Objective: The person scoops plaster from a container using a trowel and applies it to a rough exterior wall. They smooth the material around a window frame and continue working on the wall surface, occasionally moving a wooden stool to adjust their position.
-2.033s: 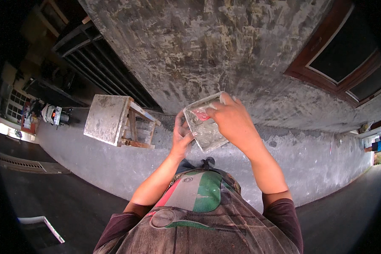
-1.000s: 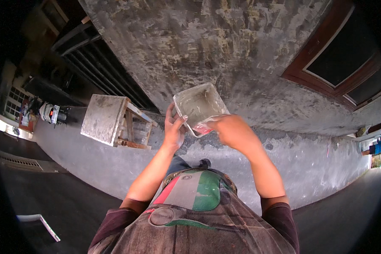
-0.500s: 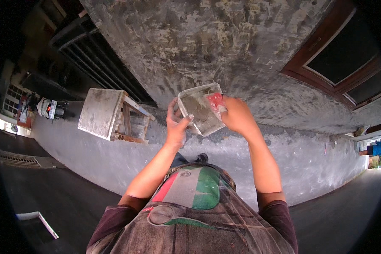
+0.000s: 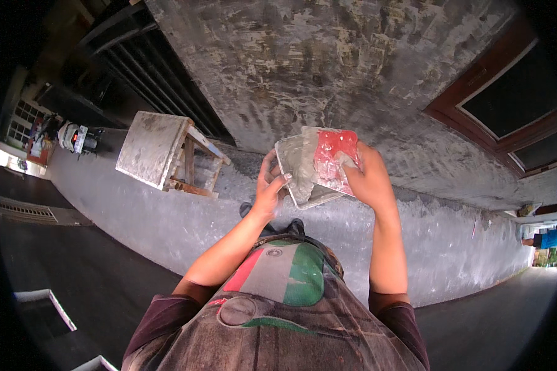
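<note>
Left hand (image 4: 270, 190) is gripping tub (image 4: 320, 199), right hand (image 4: 372, 178) pinching red scraper (image 4: 337, 148) above it, grey paste (image 4: 301, 175) loaded, wall (image 4: 328, 68) beyond showing patchy.

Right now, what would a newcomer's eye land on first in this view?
Probably the bright red spreader, smeared with grey paste, in the right grip near the picture's centre. It overlaps the paste-streaked tub in the left grip. Next might come the mottled grey wall across the upper middle, and the square-topped wooden stand to the left.
</note>
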The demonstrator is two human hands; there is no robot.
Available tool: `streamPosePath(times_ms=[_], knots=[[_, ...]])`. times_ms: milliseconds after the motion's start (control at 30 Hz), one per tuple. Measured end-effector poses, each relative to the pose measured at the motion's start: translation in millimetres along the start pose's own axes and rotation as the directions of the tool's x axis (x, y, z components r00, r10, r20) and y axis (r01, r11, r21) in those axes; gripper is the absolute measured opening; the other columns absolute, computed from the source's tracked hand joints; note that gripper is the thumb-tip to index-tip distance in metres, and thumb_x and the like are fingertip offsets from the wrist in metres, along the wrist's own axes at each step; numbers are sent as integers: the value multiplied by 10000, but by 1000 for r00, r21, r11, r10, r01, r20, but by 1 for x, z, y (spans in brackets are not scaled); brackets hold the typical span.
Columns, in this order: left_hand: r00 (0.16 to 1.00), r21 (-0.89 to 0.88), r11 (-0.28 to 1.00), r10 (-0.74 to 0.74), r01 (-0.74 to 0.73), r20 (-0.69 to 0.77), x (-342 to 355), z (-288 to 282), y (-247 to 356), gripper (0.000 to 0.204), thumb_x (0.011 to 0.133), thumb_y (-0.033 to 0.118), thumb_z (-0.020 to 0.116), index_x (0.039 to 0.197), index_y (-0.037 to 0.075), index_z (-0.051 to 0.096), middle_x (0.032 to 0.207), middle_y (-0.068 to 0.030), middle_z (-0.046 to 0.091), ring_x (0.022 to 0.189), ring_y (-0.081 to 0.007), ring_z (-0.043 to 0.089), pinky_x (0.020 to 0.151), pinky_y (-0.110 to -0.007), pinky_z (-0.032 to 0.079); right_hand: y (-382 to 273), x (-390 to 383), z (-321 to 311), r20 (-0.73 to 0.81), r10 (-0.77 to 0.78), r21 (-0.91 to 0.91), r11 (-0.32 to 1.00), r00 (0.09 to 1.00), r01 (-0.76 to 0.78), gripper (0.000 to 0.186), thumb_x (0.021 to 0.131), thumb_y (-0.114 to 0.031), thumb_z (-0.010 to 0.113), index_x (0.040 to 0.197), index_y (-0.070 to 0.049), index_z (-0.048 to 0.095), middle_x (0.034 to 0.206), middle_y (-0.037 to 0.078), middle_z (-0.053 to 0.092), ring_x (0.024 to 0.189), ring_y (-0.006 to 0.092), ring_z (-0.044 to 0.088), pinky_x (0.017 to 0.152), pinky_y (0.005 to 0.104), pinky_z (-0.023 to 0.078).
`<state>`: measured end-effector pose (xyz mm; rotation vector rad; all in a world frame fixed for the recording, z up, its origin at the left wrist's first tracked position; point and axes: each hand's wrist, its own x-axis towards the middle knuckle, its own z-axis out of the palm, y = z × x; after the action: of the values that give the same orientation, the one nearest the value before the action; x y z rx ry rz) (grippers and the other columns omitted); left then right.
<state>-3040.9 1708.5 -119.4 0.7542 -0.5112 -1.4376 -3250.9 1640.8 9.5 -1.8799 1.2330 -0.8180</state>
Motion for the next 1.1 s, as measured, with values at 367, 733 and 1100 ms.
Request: streamPosePath(times_ms=[367, 733, 1100], knots=[[993, -68, 991, 115, -113, 37, -16, -30, 26, 934, 778, 171, 726, 1569, 73, 240, 1467, -154, 489, 1355, -281, 500, 1135, -422, 420, -26, 12, 39, 201, -152, -181, 965, 968, 190, 363, 756, -48, 603, 1105, 53, 611, 973, 299, 667, 975, 519, 607, 866, 551, 468], [925, 90, 940, 340, -329, -170, -75, -102, 86, 985, 791, 149, 801, 1585, 105, 221, 1418, -154, 536, 1272, -249, 576, 1058, -394, 493, -112, 48, 141, 466, -242, -121, 935, 851, 332, 409, 773, -26, 583, 1172, 48, 632, 1030, 312, 667, 1013, 504, 622, 900, 529, 503], [737, 127, 842, 523, -524, -429, -180, -257, 178, 1014, 785, 102, 835, 1594, 96, 225, 1429, -148, 518, 1261, -238, 582, 1057, -394, 503, -231, 20, 373, 661, -313, -94, 867, 682, 489, 425, 745, 7, 598, 1164, 79, 618, 937, 335, 665, 938, 502, 654, 845, 552, 528]])
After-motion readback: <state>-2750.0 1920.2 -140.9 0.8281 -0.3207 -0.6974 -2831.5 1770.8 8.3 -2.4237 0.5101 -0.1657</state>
